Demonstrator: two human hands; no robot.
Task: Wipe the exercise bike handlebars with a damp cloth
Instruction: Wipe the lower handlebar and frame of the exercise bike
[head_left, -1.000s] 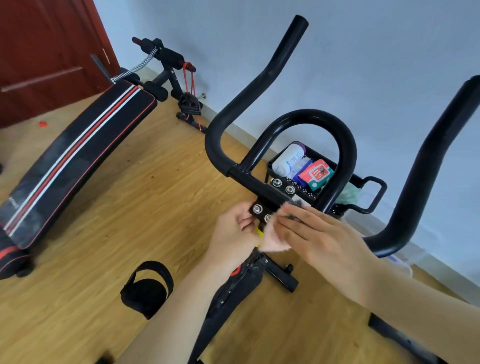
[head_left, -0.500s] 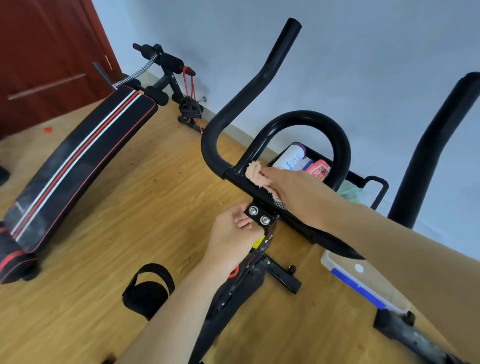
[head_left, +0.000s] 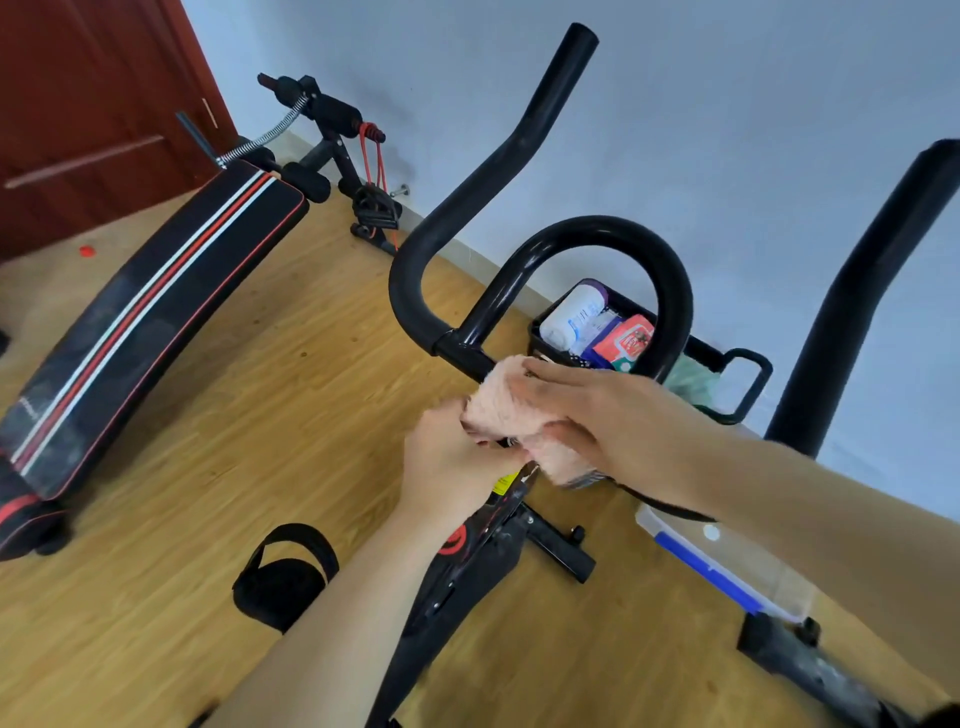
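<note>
right hand (head_left: 623, 421) grip – clamped on cloth (head_left: 498, 410) over handlebars (head_left: 597, 228) | left hand (head_left: 452, 467) grip – cannot tell

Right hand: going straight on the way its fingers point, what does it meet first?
The right hand, holding the pink cloth, points left along the crossbar. First in line, probably, is the joint where the loop bar meets it, then the left handlebar's bend. The left hand grips the stem.

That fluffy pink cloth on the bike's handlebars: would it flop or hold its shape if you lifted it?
Probably floppy: the pink cloth bunches and drapes round the handlebar under the right hand. Its fluffy pile suggests it is light and grips rather than slips. The left hand seems to grip the stem below, steadying the bars.
</note>
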